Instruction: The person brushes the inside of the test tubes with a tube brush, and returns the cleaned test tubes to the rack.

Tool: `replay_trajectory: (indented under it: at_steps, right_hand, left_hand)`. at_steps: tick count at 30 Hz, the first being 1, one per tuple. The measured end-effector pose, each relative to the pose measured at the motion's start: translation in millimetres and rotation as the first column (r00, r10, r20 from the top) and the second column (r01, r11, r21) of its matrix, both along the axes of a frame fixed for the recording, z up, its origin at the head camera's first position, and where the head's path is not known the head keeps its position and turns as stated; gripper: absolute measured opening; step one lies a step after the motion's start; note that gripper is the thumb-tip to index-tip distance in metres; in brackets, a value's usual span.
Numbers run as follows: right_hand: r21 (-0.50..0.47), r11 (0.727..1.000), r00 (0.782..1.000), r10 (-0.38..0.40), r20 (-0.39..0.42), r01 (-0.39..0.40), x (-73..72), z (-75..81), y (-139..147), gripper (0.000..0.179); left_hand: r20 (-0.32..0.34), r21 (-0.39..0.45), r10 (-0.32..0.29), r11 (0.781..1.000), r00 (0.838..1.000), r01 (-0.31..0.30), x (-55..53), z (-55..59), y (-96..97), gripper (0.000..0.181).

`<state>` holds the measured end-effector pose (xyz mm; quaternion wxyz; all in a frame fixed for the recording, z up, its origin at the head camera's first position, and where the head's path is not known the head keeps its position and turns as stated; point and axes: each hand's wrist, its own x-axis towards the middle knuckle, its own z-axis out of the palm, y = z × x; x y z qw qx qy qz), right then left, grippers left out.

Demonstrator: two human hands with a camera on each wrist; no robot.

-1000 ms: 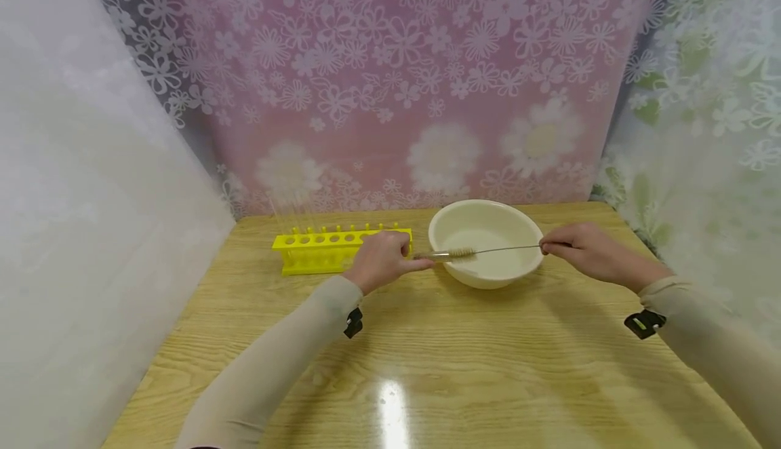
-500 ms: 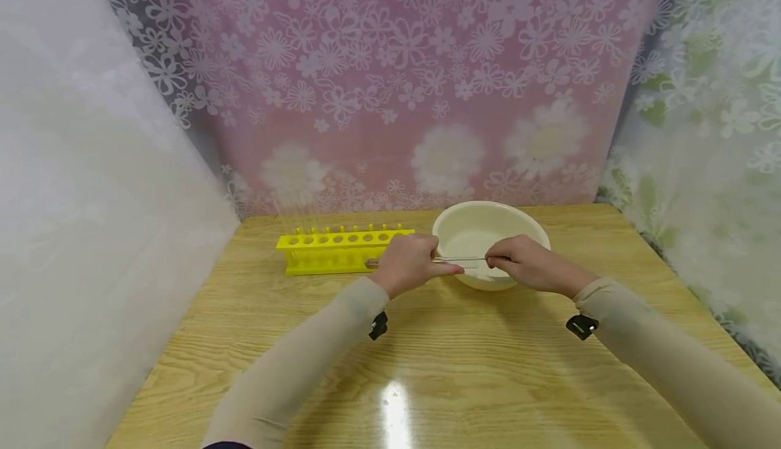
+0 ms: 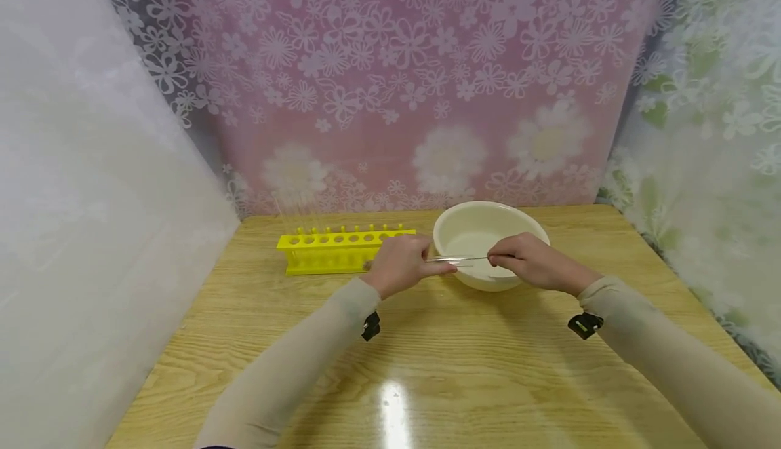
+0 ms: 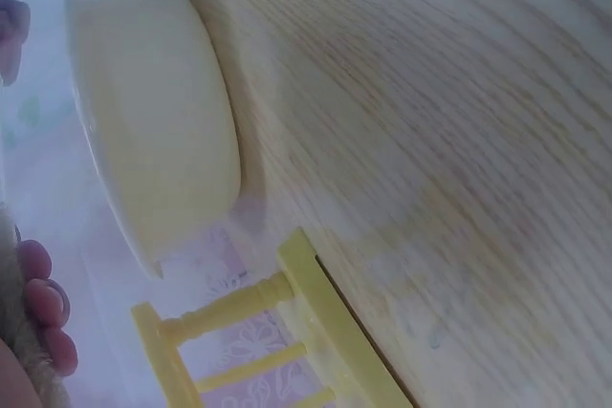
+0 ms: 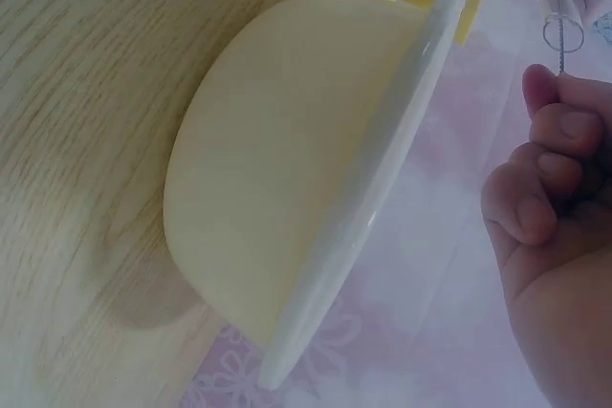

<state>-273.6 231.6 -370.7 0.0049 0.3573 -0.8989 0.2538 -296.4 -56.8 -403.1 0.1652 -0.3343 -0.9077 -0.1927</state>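
My left hand grips a clear glass test tube, held sideways between the rack and the basin. Inside the tube runs a test tube brush, its twisted wire coming out of the open mouth. The fingers of my right hand are curled round the wire just beyond that mouth, over the basin. Pale bristles show beside the left fingers in the left wrist view. The brush's far end peeks out dimly to the left of the left hand, in front of the rack.
A cream basin stands below the right hand. Left of it is a yellow test tube rack, with several clear tubes upright at its left end. Wood-grain tabletop spreads in front; patterned curtains hang behind and at both sides.
My right hand has moved left toward the left hand, pushing the brush deeper into the test tube. Bristles seen near the mouth earlier are now further in. The left hand shifted slightly right, then back a little.
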Motion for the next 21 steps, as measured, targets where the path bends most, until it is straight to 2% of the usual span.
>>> replay_trajectory:
  at_steps: [5,9,14,21]
  right_hand:
    - [0.004,0.997,0.997,-0.079,0.010,0.079,3.1,3.5,30.2,0.021]
    - [0.027,0.989,0.989,-0.146,0.003,0.145,7.5,6.3,61.5,0.022]
    - [0.029,0.988,0.987,-0.150,-0.050,0.151,9.4,11.8,73.9,0.022]
    - [0.002,0.989,0.986,-0.149,-0.072,0.149,12.3,14.9,74.1,0.022]
  left_hand:
    - [0.003,0.004,0.054,0.999,0.999,-0.054,-2.5,-4.5,-24.0,0.053]
    - [-0.034,-0.015,0.086,0.996,0.996,-0.086,-2.8,-9.8,-41.1,0.056]
    - [-0.062,-0.021,0.060,0.998,0.996,-0.061,-4.0,-8.1,-41.8,0.057]
    - [-0.025,-0.013,0.065,0.998,0.998,-0.065,-4.7,-3.1,-34.9,0.060]
